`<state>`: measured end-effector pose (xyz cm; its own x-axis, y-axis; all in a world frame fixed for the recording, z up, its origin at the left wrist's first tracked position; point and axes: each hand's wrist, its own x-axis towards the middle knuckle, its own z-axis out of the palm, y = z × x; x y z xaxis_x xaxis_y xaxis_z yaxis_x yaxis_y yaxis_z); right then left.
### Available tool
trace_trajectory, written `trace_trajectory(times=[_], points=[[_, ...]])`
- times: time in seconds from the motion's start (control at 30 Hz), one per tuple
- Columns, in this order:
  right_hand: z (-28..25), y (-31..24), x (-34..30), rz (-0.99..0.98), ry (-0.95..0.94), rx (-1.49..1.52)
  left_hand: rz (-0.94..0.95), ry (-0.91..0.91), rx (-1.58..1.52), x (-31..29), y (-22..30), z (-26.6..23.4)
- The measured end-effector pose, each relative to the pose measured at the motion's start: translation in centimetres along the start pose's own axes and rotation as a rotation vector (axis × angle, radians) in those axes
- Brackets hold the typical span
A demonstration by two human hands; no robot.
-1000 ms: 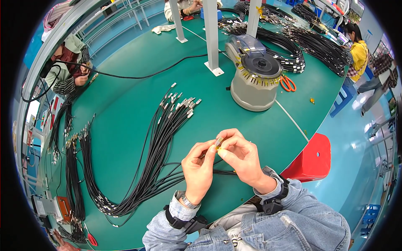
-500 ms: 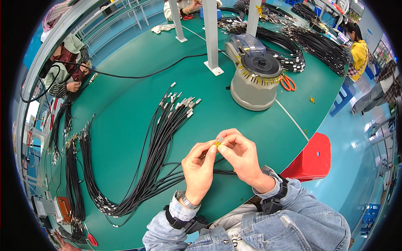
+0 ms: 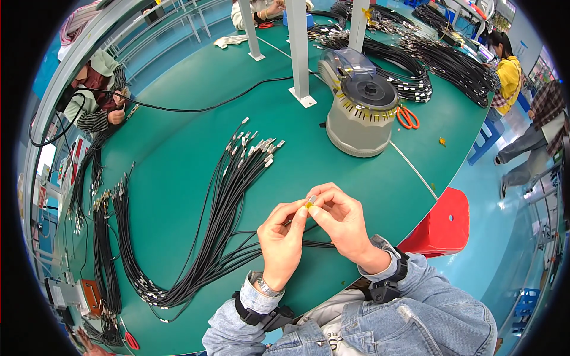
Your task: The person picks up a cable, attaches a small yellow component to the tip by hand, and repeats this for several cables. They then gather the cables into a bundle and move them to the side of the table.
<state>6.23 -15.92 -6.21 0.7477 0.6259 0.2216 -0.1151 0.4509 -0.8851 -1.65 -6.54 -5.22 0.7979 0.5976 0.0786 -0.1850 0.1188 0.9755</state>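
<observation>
Between my two hands is a small silver cable connector (image 3: 312, 198) with a bit of yellow tape (image 3: 309, 204) around its lower part. My left hand (image 3: 283, 240) pinches it with thumb and fingertips from the left. From the right, the thumb and fingertips of my right hand (image 3: 341, 221) close on the same spot. The fingers partly cover the connector and tape. A bundle of black cables (image 3: 202, 237) with silver ends lies left of my hands, some of its strands passing beneath my wrists. Beyond my hands stands a grey tape dispenser (image 3: 361, 127) with yellow strips round its dark wheel.
Orange-handled scissors (image 3: 408, 117) lie beside the dispenser on the green table (image 3: 178, 142). Metal posts (image 3: 300, 53) rise behind it. More cable bundles (image 3: 451, 68) lie at the far right. A red stool (image 3: 439, 228) stands at the right edge. Co-workers sit around the table.
My hands stay in nearly the same place, still pinching the connector; the yellow tape shows slightly differently between the fingertips. At the far right, a walking person has shifted.
</observation>
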Motion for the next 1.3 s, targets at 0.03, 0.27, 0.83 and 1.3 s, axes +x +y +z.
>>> trace_trajectory(times=[0.03,0.27,0.83,1.3], points=[[0.0,0.0,0.0,0.000,0.000,0.000,0.023,0.000,0.011,0.0,-0.1,0.0],[-0.1,0.2,0.0,0.002,0.003,0.000,0.009,-0.004,0.002,0.0,0.2,0.1],[0.1,-0.3,-0.3,0.013,-0.019,-0.072,-0.154,0.011,-0.127,0.1,0.8,-0.2],[-0.1,-0.7,-0.7,-0.054,0.018,-0.306,-0.175,0.042,-0.136,0.1,0.8,-0.2]])
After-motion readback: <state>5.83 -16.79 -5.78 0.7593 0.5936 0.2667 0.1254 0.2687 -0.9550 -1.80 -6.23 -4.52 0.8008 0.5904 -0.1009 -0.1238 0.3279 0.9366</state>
